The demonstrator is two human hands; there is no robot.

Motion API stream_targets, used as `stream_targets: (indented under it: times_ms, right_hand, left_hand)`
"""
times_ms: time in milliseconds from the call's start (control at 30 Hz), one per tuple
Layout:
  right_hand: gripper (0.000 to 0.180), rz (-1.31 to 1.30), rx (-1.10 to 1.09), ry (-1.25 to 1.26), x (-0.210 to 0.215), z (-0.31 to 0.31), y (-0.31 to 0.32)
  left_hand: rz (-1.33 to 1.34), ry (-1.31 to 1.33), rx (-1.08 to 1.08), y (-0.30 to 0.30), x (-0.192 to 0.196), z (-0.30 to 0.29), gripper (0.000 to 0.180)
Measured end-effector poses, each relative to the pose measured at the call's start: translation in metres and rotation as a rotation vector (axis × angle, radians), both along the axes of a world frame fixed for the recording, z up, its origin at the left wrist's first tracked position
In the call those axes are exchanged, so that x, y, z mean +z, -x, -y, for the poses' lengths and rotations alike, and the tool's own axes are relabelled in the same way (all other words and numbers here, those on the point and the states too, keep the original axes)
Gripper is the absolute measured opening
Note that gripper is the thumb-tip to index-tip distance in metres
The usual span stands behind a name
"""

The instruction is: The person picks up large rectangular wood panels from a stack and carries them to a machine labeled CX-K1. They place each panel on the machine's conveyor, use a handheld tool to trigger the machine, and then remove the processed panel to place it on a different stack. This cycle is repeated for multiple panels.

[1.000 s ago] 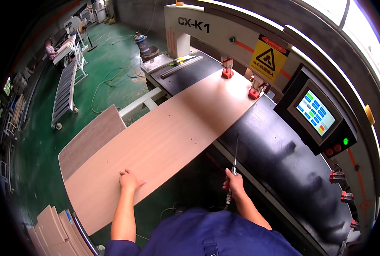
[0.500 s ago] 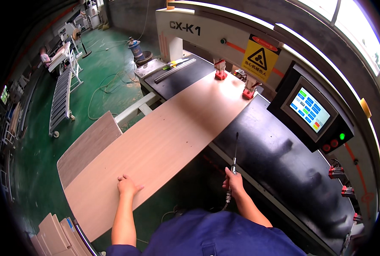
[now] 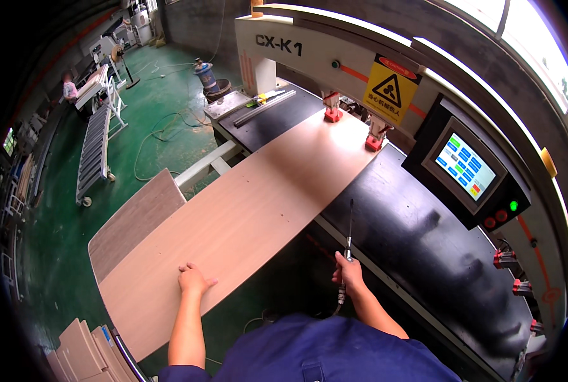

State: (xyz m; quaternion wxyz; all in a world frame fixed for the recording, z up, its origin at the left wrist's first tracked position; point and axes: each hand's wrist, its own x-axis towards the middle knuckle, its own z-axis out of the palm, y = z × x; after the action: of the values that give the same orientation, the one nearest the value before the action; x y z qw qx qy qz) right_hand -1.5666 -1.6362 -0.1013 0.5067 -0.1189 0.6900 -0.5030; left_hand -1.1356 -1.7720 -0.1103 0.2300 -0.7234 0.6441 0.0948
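Observation:
A long light wooden panel (image 3: 252,210) lies slanted across the black machine bed (image 3: 424,248), its far end under two red clamp feet (image 3: 332,114). My left hand (image 3: 193,279) rests flat on the panel's near edge, fingers spread. My right hand (image 3: 350,272) grips a slim metal air blow gun (image 3: 347,245) with its nozzle pointing up toward the panel's right edge; a hose trails down from it.
A touch screen console (image 3: 465,167) and a yellow warning sign (image 3: 391,90) sit on the machine at right. A second panel (image 3: 134,219) lies under the first. Stacked boards (image 3: 80,353) stand at lower left. A roller conveyor (image 3: 94,153) and a distant person (image 3: 70,89) are on the green floor.
The view has shifted slightly. My left hand stays on the panel's near edge and my right hand keeps holding the blow gun in much the same spot.

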Motion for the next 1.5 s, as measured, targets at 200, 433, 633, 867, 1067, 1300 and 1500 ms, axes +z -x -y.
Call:
stream_targets:
  times_ms: [200,433,633,867,1067,1300,1500]
  right_hand:
    - [0.034,-0.014,-0.012,-0.022,0.002,0.008,-0.003]
    - [0.045,0.017,0.010,0.020,-0.023,0.004,-0.005]
    - [0.043,-0.082,0.082,-0.188,0.031,0.003,-0.034]
    - [0.043,-0.148,0.136,-0.105,0.013,0.018,-0.033]
    - [0.046,-0.118,0.074,-0.036,-0.029,0.022,-0.019]
    - [0.042,-0.086,0.028,-0.078,-0.014,0.012,-0.019]
    - [0.033,0.010,-0.051,-0.048,-0.017,0.016,-0.020]
  left_hand:
    - [-0.016,0.005,-0.010,-0.015,-0.022,-0.002,0.121]
    - [0.051,-0.080,0.130,0.007,0.040,-0.004,0.121]
    - [-0.069,-0.048,0.147,-0.012,0.004,-0.014,0.124]
    - [-0.040,-0.017,0.130,-0.011,-0.001,-0.016,0.125]
    - [0.002,-0.049,0.132,-0.006,-0.001,-0.004,0.129]
    - [0.002,0.017,0.125,-0.013,-0.009,-0.008,0.128]
    - [0.019,0.000,0.077,-0.009,-0.003,-0.002,0.121]
